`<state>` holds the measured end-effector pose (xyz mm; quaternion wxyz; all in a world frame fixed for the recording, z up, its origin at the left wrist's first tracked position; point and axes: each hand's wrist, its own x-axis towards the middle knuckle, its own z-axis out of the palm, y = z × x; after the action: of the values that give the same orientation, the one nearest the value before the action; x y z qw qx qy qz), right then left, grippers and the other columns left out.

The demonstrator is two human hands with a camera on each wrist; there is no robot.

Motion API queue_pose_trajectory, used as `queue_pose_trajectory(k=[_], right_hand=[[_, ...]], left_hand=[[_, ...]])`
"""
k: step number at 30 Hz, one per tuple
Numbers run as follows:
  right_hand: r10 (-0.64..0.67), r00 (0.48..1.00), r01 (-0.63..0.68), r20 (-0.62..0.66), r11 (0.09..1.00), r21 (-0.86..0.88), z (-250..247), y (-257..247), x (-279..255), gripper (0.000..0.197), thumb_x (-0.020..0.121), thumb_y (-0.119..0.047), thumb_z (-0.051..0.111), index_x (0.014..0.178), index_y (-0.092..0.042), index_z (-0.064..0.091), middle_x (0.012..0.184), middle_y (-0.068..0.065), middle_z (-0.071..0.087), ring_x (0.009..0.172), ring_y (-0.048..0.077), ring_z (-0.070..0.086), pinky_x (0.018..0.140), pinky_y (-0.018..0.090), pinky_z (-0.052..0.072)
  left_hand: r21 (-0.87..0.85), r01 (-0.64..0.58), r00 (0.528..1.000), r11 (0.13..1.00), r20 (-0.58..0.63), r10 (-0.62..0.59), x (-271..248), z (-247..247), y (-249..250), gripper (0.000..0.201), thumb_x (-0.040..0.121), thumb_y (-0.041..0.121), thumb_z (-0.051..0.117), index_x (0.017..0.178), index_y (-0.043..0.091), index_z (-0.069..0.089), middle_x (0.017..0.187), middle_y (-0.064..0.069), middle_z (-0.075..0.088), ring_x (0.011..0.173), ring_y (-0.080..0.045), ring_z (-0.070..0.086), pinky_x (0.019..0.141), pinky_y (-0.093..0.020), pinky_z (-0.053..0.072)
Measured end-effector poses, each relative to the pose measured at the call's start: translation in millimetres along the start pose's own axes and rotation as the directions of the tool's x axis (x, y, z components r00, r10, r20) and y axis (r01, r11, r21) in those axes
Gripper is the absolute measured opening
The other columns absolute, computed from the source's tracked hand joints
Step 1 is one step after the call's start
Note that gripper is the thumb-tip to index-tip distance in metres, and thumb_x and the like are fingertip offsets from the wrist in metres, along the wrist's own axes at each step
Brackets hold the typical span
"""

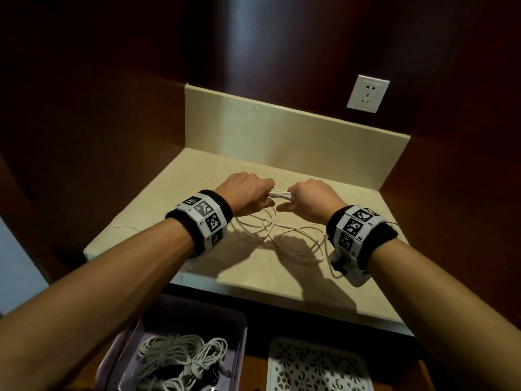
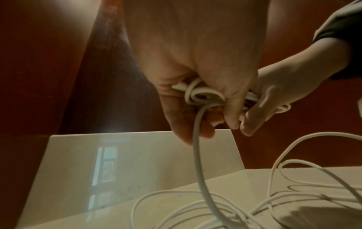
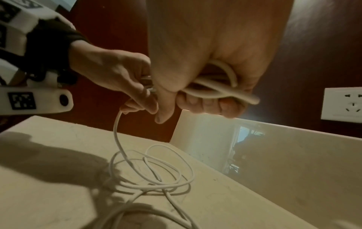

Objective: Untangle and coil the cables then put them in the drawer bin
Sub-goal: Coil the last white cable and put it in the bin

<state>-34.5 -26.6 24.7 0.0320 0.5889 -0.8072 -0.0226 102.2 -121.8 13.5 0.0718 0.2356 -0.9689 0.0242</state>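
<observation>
A white cable [image 1: 284, 234] lies in loose loops on the beige counter [image 1: 158, 210]. Both hands hold a short folded bundle of it [image 1: 280, 194] above the counter's middle. My left hand [image 1: 248, 193] grips one end of the bundle, looped strands showing in its fist [image 2: 199, 94], and a strand hangs from it down to the loops [image 2: 197, 155]. My right hand [image 1: 313, 196] grips the other end, folded strands sticking out of its fist [image 3: 219, 91]. The purple drawer bin [image 1: 118, 359] below the counter holds several coiled white cables [image 1: 180, 359].
A white patterned tray [image 1: 315, 368] sits in the drawer to the right of the bin. A beige backsplash [image 1: 282, 131] closes the counter's far side. A white wall socket [image 1: 368, 93] is on the dark red wall at the right.
</observation>
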Motion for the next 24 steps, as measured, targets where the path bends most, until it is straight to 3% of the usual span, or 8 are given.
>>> queue_pose_trajectory(k=[4,7,10,14,18,21,24], right_hand=[[-0.025,0.999,0.027,-0.039,0.998,0.055,-1.0,-4.4,-1.7,0.038,0.086,-0.05,0.065,0.09,-0.012,0.069,0.073,0.007,0.057,0.074,0.026,0.055,0.06,0.032,0.039],[-0.016,0.999,0.023,-0.038,0.979,0.203,0.7,-6.2,-1.4,0.034,0.082,-0.048,0.071,0.088,-0.014,0.072,0.071,0.007,0.063,0.071,0.025,0.06,0.063,0.036,0.049],[-0.03,0.998,0.037,-0.05,0.987,0.157,3.9,-8.8,1.2,0.036,0.083,-0.051,0.068,0.094,-0.017,0.074,0.073,0.002,0.06,0.071,0.021,0.054,0.056,0.03,0.038],[-0.067,0.997,0.068,-0.032,0.997,0.032,4.2,-11.8,3.9,0.045,0.089,-0.061,0.053,0.085,-0.019,0.068,0.073,0.001,0.057,0.069,0.022,0.052,0.056,0.03,0.033],[-0.134,0.99,0.135,-0.043,0.99,0.035,9.4,-13.1,6.6,0.039,0.094,-0.056,0.048,0.084,-0.022,0.063,0.065,-0.002,0.05,0.068,0.023,0.049,0.057,0.03,0.031],[-0.188,0.982,0.188,-0.012,0.973,0.134,17.1,-14.9,10.2,0.028,0.097,-0.043,0.051,0.098,-0.019,0.064,0.079,0.001,0.06,0.075,0.023,0.053,0.063,0.031,0.036],[-0.215,0.976,0.205,0.029,0.958,0.202,24.1,-21.8,14.7,0.02,0.095,-0.026,0.05,0.099,-0.014,0.065,0.09,0.008,0.068,0.084,0.029,0.059,0.072,0.036,0.047]], left_hand=[[-0.112,0.02,0.997,0.993,0.073,-0.012,-4.1,-0.7,-2.5,0.016,0.1,0.031,0.047,0.101,0.017,0.054,0.081,0.0,0.053,0.077,-0.022,0.051,0.066,-0.032,0.036],[-0.221,0.036,0.996,0.975,0.092,-0.016,-6.4,-1.7,-8.0,0.013,0.098,0.028,0.05,0.096,0.018,0.058,0.076,0.001,0.062,0.071,-0.019,0.057,0.061,-0.028,0.039],[-0.357,0.096,0.99,0.929,0.135,-0.05,-10.2,-0.1,-9.2,0.013,0.098,0.027,0.053,0.096,0.018,0.062,0.071,-0.002,0.067,0.056,-0.016,0.061,0.046,-0.021,0.043],[-0.597,0.209,0.973,0.774,0.205,-0.104,-15.7,3.6,-9.1,0.007,0.093,0.013,0.06,0.095,0.01,0.066,0.06,-0.007,0.063,0.045,-0.017,0.058,0.042,-0.023,0.046],[-0.551,0.198,0.98,0.81,0.14,-0.144,-19.7,1.0,-15.5,0.005,0.088,0.021,0.069,0.084,0.018,0.068,0.068,0.001,0.062,0.061,-0.015,0.054,0.056,-0.025,0.04],[-0.451,0.215,0.976,0.866,0.109,-0.186,-23.7,0.1,-21.2,0.017,0.086,0.034,0.07,0.073,0.027,0.061,0.063,0.007,0.058,0.06,-0.012,0.051,0.055,-0.028,0.035],[-0.329,0.233,0.972,0.915,0.113,-0.207,-29.2,2.0,-25.5,0.019,0.086,0.041,0.068,0.075,0.027,0.06,0.063,0.006,0.056,0.064,-0.015,0.053,0.057,-0.029,0.035]])
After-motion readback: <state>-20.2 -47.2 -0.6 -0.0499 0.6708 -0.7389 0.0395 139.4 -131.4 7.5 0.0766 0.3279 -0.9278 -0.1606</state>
